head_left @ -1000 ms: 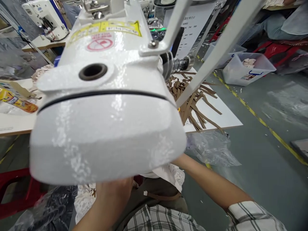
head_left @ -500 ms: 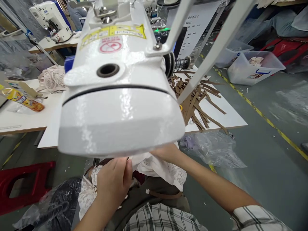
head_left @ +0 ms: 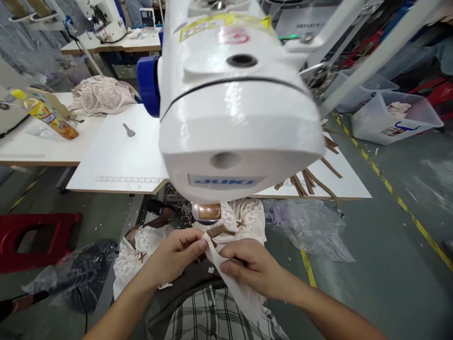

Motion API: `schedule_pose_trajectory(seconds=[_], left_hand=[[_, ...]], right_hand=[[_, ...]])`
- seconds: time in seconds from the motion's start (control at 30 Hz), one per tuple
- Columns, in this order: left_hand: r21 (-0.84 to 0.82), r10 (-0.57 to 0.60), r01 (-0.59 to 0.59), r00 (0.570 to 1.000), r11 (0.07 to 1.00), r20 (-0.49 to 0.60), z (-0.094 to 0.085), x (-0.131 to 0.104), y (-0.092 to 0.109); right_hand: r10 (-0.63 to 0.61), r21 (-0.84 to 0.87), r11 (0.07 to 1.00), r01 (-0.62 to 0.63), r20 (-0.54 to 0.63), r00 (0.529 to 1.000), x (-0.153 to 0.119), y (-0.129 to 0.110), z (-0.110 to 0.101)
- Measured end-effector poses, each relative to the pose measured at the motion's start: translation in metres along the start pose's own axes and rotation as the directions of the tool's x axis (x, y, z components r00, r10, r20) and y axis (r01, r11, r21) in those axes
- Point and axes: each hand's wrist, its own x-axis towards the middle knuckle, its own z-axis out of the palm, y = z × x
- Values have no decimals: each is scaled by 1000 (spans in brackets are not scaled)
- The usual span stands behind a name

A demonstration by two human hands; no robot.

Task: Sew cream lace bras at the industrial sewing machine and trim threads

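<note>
In front of my lap, just below the sewing machine head, I hold a cream lace bra with a small brown bow. My left hand pinches the edge of its pale fabric band, where a brown strap lies across it. My right hand grips the same band a little farther along, fingers curled; the band's free end hangs down toward my shirt. Lace cups of a similar cream piece lie to the left of my left hand. The machine head covers its needle area.
More brown straps spread over the white table at right. A ruler and a small grey tool lie on the left side. Beyond are a drink bottle and piled bras. A red stool stands at lower left.
My view has shifted, so the machine head sits higher and farther right. Both hands have come out from beneath it, and the band and brown strap now show between them.
</note>
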Motion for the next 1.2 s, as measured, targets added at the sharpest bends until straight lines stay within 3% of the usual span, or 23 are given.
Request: schedule_pose_trajectory(seconds=[0.07,0.17,0.27,0.33,0.37,0.4,0.47,0.5,0.6,0.63,0.7,0.87,1.03,1.2], left_hand=[[-60,-27,22,996,998,-88,1,-11,-3],[38,-43,52,975,998,-216,-8,-28,-4],[265,-36,99,972,959,-231,-18,-36,-12],[416,-16,124,967,901,-254,-21,-34,-24],[474,19,145,946,868,-325,-21,-32,-33],[504,70,174,901,846,-428,-19,-28,-42],[414,106,200,787,888,-608,-12,-20,-60],[318,68,182,767,931,-638,-6,-16,-69],[23,-91,119,857,993,-508,11,-3,-87],[-22,-106,108,874,994,-473,16,1,-90],[-66,-106,84,870,994,-481,23,6,-94],[-70,-67,33,829,997,-555,30,4,-83],[-85,-33,-12,863,996,-503,39,-4,-65],[-92,-46,2,877,996,-478,43,2,-62]], right_hand=[[3,118,993,-4,10,1000,6,-2,14],[30,300,953,-41,39,999,31,8,37],[182,608,779,-156,20,983,57,29,62],[338,750,636,-182,-59,939,66,45,77],[390,770,618,-159,-124,912,68,52,82],[411,758,641,-123,-203,889,68,59,87],[367,650,759,-44,-370,854,63,71,91],[314,551,834,-27,-433,845,59,76,92],[49,95,996,-3,-484,874,47,87,92],[-43,-63,998,16,-457,888,42,90,91],[-159,-265,963,53,-396,904,34,93,87],[-179,-257,964,64,-455,872,22,86,72],[-134,-311,950,-3,-417,899,31,70,58],[-149,-222,974,43,-488,860,36,69,61]])
